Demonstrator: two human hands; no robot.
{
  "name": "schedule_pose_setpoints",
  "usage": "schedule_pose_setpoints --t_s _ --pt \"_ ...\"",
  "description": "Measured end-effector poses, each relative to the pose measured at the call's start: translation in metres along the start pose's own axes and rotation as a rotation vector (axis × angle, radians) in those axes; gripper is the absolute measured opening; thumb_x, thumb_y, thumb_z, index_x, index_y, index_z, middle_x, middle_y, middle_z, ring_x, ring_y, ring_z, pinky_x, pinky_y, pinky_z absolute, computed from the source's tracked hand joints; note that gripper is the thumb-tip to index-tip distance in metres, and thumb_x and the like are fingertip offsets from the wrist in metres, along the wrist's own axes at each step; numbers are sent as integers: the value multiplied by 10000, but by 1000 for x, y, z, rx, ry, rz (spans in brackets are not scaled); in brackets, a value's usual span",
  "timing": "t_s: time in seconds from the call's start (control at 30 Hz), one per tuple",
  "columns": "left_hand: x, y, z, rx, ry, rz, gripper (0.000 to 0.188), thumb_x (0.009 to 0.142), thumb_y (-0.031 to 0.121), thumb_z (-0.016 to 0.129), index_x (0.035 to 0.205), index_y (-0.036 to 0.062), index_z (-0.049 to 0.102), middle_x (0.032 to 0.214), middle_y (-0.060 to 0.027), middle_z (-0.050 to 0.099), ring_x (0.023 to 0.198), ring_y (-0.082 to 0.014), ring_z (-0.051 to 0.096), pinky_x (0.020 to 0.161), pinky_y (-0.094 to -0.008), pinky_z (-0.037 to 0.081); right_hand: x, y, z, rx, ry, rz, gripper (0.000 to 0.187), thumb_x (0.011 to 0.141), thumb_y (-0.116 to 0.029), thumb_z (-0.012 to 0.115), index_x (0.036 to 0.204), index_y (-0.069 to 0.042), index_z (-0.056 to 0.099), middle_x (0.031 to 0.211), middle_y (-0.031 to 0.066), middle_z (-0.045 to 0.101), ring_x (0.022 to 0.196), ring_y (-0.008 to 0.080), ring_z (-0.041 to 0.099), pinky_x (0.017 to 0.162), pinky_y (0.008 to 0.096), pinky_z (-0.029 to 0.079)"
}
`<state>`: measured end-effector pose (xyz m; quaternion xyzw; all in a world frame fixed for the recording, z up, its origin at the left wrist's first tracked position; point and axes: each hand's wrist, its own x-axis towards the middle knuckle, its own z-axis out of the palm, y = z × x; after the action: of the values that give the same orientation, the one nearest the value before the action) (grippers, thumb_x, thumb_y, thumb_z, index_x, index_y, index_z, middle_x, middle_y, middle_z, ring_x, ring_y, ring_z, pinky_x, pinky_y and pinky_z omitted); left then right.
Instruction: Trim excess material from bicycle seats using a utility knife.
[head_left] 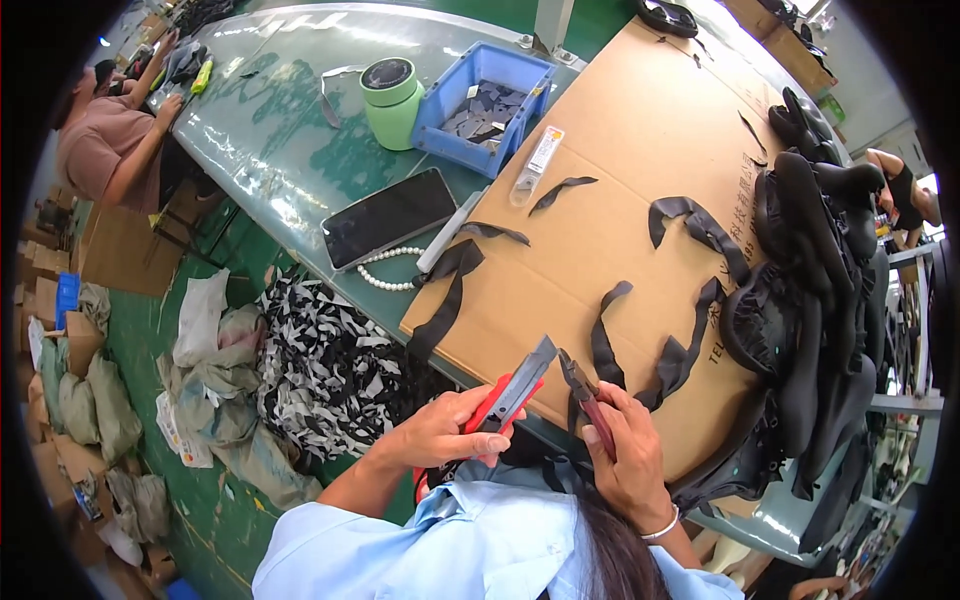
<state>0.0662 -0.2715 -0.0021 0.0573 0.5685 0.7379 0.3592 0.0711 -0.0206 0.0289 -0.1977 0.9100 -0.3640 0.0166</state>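
My left hand (432,432) is closed around a red and grey utility knife (512,392), its blade out and pointing up and away from me. Close beside it, my right hand (632,447) grips pliers (581,388) with dark red handles. The jaws of the pliers are near the blade tip; I cannot tell whether they touch it. Both tools are above the near edge of a flat cardboard sheet (560,270). Dark fabric strips (680,365) lie curled on that cardboard, and a narrow clear plastic case (538,165) rests near its left edge.
Black padded pieces (800,330) are heaped at the right. Left of the cardboard are a phone (390,217), a white bead bracelet (385,270), a green tumbler (392,110) and a blue bin (540,85) of dark scraps. Cloth scraps (325,360) pile below the table. Other people sit farther off.
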Motion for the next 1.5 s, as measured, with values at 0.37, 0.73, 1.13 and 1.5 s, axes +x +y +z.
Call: schedule_pose_setpoints --t_s 0.37,0.73,1.13,1.5 --pt "3 4 3 50 -17 -31 470 872 277 674 1159 -52 502 785 -67 619 669 -122 622 630 -246 489 0 -3 -6 3 -33 -21 209 804 -38 671 996 24 619 974 188 588 866 347 572 741 395 476" --pt "4 1 -3 -113 -112 -73 381 854 201 685 1107 -26 514 746 -51 589 619 -117 596 592 -251 478 -11 1 -4 604 -301 337 224 938 -200 588 925 22 559 753 96 526 666 216 522 625 309 427" --pt "5 6 -31 -171 68 130 402 836 144 695 1149 6 484 776 -68 589 643 -138 602 582 -250 448 162 12 7 246 -110 271 208 940 -217 543 993 -21 591 739 151 537 627 216 546 584 356 422" --pt "11 -11 -27 -202 249 251 348 885 177 648 1129 -9 482 804 -81 585 616 -154 604 593 -274 488 222 98 25 -391 229 248 319 873 -291 595 1107 -74 586 998 142 638 972 341 590 870 454 423"
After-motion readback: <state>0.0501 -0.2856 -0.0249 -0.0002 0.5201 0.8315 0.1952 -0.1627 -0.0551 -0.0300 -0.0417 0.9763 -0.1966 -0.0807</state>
